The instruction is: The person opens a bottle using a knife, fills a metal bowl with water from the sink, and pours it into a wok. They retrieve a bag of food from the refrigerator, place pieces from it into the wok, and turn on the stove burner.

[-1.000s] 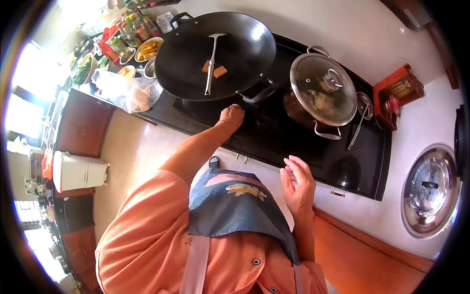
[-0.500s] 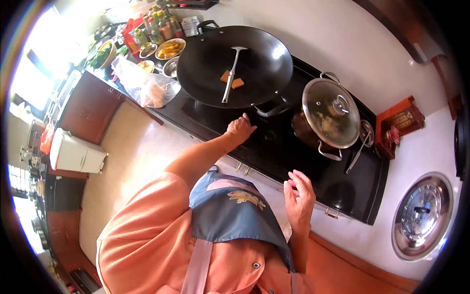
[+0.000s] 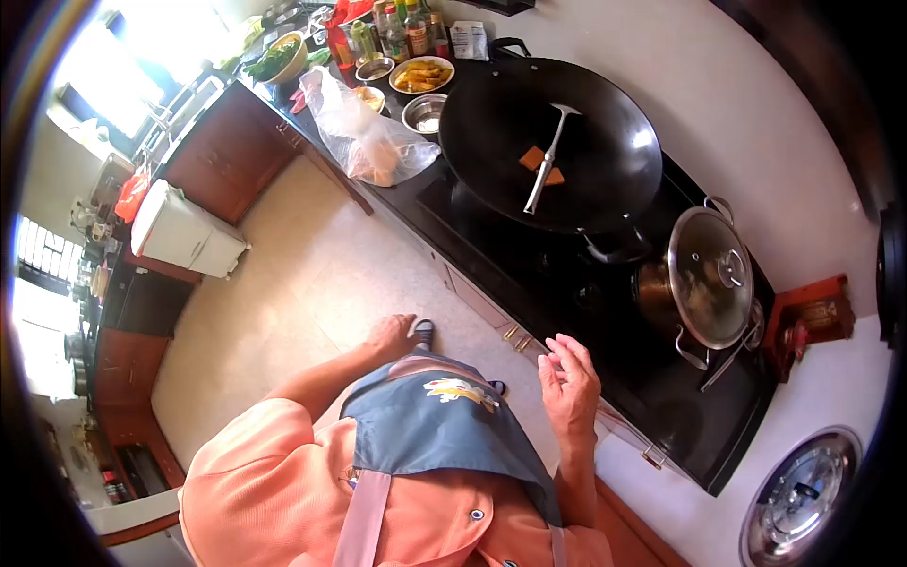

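Over the floor, clear of the stove, my left hand (image 3: 390,337) is held low with its fingers loosely bent; whether anything is in them is too small to tell. Near the stove's front edge my right hand (image 3: 571,389) is raised, fingers apart, holding nothing. A black wok (image 3: 491,113) sits on the black stove (image 3: 699,416). Inside it lies a metal spatula (image 3: 546,170) across orange-brown pieces (image 3: 555,177). To its right stands a lidded pot (image 3: 709,293) with food visible through the glass.
A plastic bag (image 3: 364,132), a metal bowl (image 3: 425,113), a plate of yellow food (image 3: 421,76) and bottles (image 3: 416,33) stand left of the wok. A ladle (image 3: 726,366) lies beside the pot. A white bin (image 3: 192,230) is on the floor; a round lid (image 3: 803,501) hangs at right.
My left hand has moved back from the stove's front, below the wok, to over the floor. The view has turned left, so the stove appears further right. My right hand stays raised.
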`<state>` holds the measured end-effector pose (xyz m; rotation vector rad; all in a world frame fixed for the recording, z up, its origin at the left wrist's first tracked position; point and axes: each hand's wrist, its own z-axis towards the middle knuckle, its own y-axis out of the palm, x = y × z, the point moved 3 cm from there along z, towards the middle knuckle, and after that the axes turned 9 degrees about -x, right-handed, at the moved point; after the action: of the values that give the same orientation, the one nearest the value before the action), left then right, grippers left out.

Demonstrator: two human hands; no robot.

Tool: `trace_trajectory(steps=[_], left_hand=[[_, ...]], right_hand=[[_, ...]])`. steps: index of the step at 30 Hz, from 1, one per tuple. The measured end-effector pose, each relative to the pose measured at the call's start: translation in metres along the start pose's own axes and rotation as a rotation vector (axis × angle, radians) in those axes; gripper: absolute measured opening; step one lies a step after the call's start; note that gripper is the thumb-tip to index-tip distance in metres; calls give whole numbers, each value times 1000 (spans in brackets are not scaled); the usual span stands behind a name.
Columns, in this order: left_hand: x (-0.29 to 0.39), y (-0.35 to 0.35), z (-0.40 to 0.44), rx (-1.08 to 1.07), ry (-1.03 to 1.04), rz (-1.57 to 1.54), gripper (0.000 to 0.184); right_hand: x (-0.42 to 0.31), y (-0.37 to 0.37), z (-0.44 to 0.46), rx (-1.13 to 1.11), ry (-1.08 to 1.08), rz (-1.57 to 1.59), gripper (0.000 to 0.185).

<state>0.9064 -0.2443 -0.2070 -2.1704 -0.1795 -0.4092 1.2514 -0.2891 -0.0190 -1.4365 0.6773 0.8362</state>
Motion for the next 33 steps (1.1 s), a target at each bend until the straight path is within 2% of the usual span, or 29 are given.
trace_trajectory(steps=[1,4,8,12,16,17,19,21,23,25,27,29,31,32,33], left_hand=[[-15,-8,-4,67,25,13,53],[-48,-36,-1,39,-12,-86,53],[-68,-100,4,177,114,-229,49],[-133,-126,19,262,247,-294,44],[-211,-148,14,276,199,-384,43],[-227,-161,16,288,148,-447,48],[-252,-202,26,474,131,-455,55],[-262,-260,41,677,150,-468,72],[-266,-299,78,907,181,-299,101],[-252,-337,117,958,81,-220,131],[-230,-369,148,887,206,-401,145],[-201,-379,171,740,291,-560,148],[-170,-369,199,964,343,-478,141],[-161,-367,212,681,269,-575,124],[-157,-356,230,484,303,-653,103]], right_hand=[[-5,9,5,-4,-6,0,27],[-28,41,26,-23,-25,-17,28],[-65,104,62,-86,7,-44,28],[-121,186,113,-168,-11,-75,29],[-175,261,162,-252,-78,-117,29],[-185,275,173,-271,-113,-155,30],[-202,294,190,-286,-111,-152,30],[-218,305,204,-288,-126,-172,30],[-230,313,216,-288,-119,-184,30],[-234,321,225,-297,-123,-201,30],[-235,328,232,-298,-128,-256,30],[-239,337,245,-296,-105,-246,30],[-243,343,253,-286,-27,-178,30],[-238,347,258,-269,-46,-192,30],[-235,352,264,-264,-28,-179,30]])
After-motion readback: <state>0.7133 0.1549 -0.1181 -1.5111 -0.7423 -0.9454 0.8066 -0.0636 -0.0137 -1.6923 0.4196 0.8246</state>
